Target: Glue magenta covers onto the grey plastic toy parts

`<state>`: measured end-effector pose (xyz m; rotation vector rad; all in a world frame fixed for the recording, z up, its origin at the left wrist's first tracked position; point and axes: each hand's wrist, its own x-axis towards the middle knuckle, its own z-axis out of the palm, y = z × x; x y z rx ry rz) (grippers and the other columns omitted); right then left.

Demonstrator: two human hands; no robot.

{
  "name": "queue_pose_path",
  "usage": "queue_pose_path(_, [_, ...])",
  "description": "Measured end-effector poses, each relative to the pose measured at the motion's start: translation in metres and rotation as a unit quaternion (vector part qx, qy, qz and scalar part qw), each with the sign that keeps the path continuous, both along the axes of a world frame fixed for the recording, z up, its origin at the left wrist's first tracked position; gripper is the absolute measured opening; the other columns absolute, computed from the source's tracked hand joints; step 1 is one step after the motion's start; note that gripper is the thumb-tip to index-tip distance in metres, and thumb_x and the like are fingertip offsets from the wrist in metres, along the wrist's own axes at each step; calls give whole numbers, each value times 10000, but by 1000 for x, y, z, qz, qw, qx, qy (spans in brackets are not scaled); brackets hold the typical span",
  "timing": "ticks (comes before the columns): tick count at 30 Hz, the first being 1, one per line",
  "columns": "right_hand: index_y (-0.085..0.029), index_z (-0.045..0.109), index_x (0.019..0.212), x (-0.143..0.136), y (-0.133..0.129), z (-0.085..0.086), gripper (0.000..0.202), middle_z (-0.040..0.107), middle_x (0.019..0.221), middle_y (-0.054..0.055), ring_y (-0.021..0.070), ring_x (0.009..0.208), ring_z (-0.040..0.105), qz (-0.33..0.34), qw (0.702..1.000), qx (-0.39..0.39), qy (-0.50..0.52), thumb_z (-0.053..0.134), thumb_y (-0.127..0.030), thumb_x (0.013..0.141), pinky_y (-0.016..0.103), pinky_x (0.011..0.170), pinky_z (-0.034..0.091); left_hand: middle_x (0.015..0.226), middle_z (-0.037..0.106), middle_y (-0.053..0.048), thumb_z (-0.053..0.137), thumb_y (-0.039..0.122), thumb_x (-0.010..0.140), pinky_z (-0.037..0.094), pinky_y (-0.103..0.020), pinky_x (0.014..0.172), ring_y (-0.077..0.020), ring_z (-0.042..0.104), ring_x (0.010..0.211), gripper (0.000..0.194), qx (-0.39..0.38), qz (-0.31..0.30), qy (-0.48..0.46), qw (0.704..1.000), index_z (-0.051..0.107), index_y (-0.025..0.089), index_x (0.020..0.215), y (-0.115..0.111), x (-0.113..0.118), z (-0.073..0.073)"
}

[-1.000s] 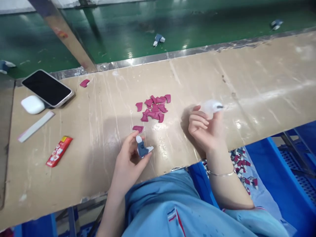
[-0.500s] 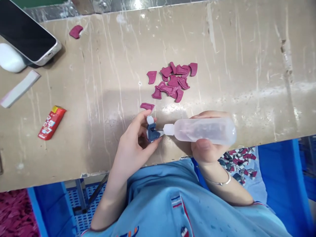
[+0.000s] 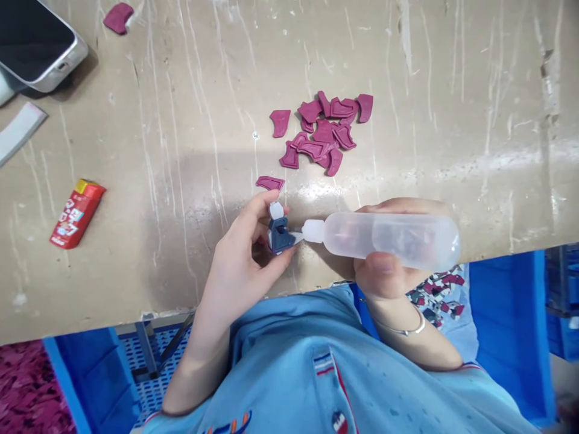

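Observation:
Between its thumb and fingers, my left hand (image 3: pixel 242 259) pinches a small dark blue part (image 3: pixel 280 236) with a white rounded piece at its top. My right hand (image 3: pixel 384 271) is wrapped round a translucent squeeze bottle (image 3: pixel 389 240), held level with its white cap and nozzle pointing left. The nozzle tip meets the right side of the dark blue part; whether any liquid comes out cannot be seen. A single maroon piece (image 3: pixel 270 182) lies just above my left fingertips. Beyond it is a loose pile of maroon pieces (image 3: pixel 322 131).
On the worn table (image 3: pixel 203 120), a red packet (image 3: pixel 76 214), a pale strip (image 3: pixel 20 131) and a phone (image 3: pixel 36 42) lie at left, with another maroon piece (image 3: pixel 118 18). Below the edge are blue bins (image 3: pixel 509 337) holding small pieces.
The view has shifted and come a little closer, so the table items sit higher and further outward. Both hands keep their holds, with the nozzle still at the dark blue part.

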<state>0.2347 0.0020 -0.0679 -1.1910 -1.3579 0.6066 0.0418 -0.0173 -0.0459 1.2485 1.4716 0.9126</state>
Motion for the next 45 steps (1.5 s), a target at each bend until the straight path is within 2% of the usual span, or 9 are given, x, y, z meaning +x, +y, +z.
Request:
queue_pose_path(5, [-381,758,1117,1,-4,3,401,690,950,44,290,752,683,5,1000,-8,-1,754,-735,929,497,674,562,1324,815,-47,834,214,891,691,-333,829,-254,826,1102,638,5,-2,-11,1000,645,317,1491,1,0,-1])
queue_pose_path(9, [-415,715,1137,1,-11,10,395,703,945,51,306,736,669,37,996,-83,6,746,-748,926,516,661,549,1364,803,-62,817,174,849,695,-339,835,-310,787,1283,683,5,-10,-20,1000,635,306,1494,2,-2,-2])
queue_pose_path(12, [-396,690,1110,3,-12,8,410,681,866,40,283,647,638,30,998,-59,-16,690,-770,941,500,587,526,1389,792,-63,806,170,837,708,-368,861,-336,768,1333,692,-7,-7,-4,1000,636,316,1491,2,-2,-1])
queue_pose_path(18, [-351,725,1095,5,-9,9,375,676,821,7,227,614,657,32,999,-25,-14,726,-699,955,432,518,491,1370,799,-60,815,187,846,707,-358,841,-299,818,1189,673,-8,-5,11,1000,646,316,1486,2,-1,1])
queue_pose_path(22, [-349,765,1019,4,-7,14,360,666,823,14,222,613,614,-19,1000,-7,-13,750,-698,933,436,528,461,1350,796,-43,834,218,876,708,-371,865,-253,826,1061,645,-7,4,12,1000,652,334,1484,0,1,2])
queue_pose_path(30, [-363,765,906,4,-6,6,346,638,771,23,240,592,582,-80,994,33,-69,701,-703,923,451,501,414,1338,797,-43,861,270,901,715,-373,848,-254,827,1052,628,-12,19,15,1000,657,338,1491,-2,2,5])
queue_pose_path(34, [-372,745,983,-2,-9,7,330,628,763,21,242,553,547,-102,989,77,-74,629,-679,950,431,451,365,1326,803,-32,862,227,890,699,-355,860,-236,821,1036,631,-6,15,16,1000,666,336,1480,-1,2,3])
queue_pose_path(39, [-363,733,1115,-2,-12,23,287,633,858,48,284,653,625,-13,997,-32,-72,645,-617,1016,487,572,483,1310,807,-35,839,196,882,676,-329,819,-214,818,999,626,16,3,5,1000,658,298,1473,0,1,1])
queue_pose_path(45, [-344,727,1202,1,-7,13,370,646,912,68,284,664,654,-45,991,69,-105,571,-645,1055,492,542,528,1343,804,-37,829,168,876,661,-309,797,-230,823,1065,642,18,-4,14,1000,654,302,1479,1,0,2])
